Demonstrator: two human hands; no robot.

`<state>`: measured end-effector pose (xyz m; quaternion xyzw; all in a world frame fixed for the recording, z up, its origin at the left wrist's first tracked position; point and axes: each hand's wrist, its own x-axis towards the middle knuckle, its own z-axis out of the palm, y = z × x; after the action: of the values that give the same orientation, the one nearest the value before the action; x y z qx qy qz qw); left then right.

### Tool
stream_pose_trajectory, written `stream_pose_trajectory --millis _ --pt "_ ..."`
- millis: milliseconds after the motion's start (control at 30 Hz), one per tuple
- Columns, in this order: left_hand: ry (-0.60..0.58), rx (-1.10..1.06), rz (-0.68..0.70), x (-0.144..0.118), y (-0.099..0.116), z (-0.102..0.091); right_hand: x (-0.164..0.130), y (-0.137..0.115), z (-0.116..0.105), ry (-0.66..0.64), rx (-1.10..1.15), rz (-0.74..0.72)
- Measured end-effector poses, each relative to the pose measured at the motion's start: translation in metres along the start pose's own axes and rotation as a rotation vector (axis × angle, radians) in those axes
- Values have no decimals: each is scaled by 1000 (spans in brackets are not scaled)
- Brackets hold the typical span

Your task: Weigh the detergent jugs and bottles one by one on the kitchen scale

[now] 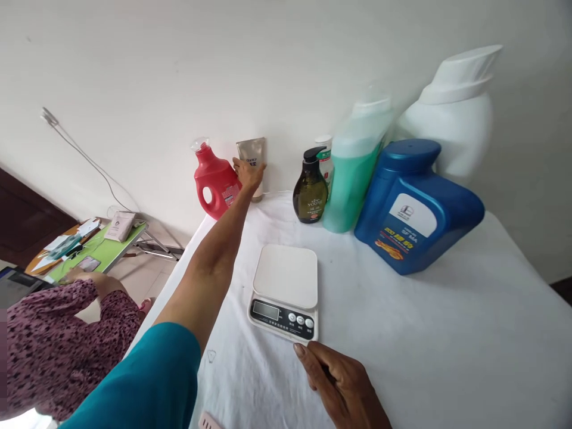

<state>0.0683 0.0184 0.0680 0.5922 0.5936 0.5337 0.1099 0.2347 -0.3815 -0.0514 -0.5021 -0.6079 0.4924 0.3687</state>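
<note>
Seven containers: red jug (215, 186), tube (252, 159), pump bottle (310, 192), small white bottle (326, 161), green jug (355, 167), blue jug (413, 208), white jug (456, 113); one scale (285, 292)

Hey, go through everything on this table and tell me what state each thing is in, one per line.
Beige tube: upright at the wall, left hand on it.
Red jug: tilted, capped.
Dark pump bottle: upright.
Green bottle: capped.
Blue jug: capped.
White jug: capped, at the back.
Scale: platform bare; display unreadable.
Right hand: flat on the cloth, holding nothing.
</note>
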Motion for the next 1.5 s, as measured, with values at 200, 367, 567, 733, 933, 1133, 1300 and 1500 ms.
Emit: stream_pose_trajectory --millis 200,367,567,733,933,1133,1300,1500 --pt "-106 87 -50 -17 3 13 1 -2 0 10 14 -3" --pt "-104 2 -26 -37 13 -10 0 -7 -1 16 38 -16" --pt "-224 -364 3 -91 36 -78 2 -4 -1 14 34 -30" --pt "-386 -635 -106 -157 57 -114 1 -4 -1 8 47 -23" --pt "-394 -664 -114 -192 69 -122 2 -7 0 8 61 -11" --pt "-393 -604 -46 -205 71 -120 1 -8 -1 2 70 -14" --pt "-372 -567 -39 -213 70 -125 1 -8 -1 -9 80 -10" --pt "-405 -546 53 -216 68 -138 2 -8 -2 -4 74 -4"
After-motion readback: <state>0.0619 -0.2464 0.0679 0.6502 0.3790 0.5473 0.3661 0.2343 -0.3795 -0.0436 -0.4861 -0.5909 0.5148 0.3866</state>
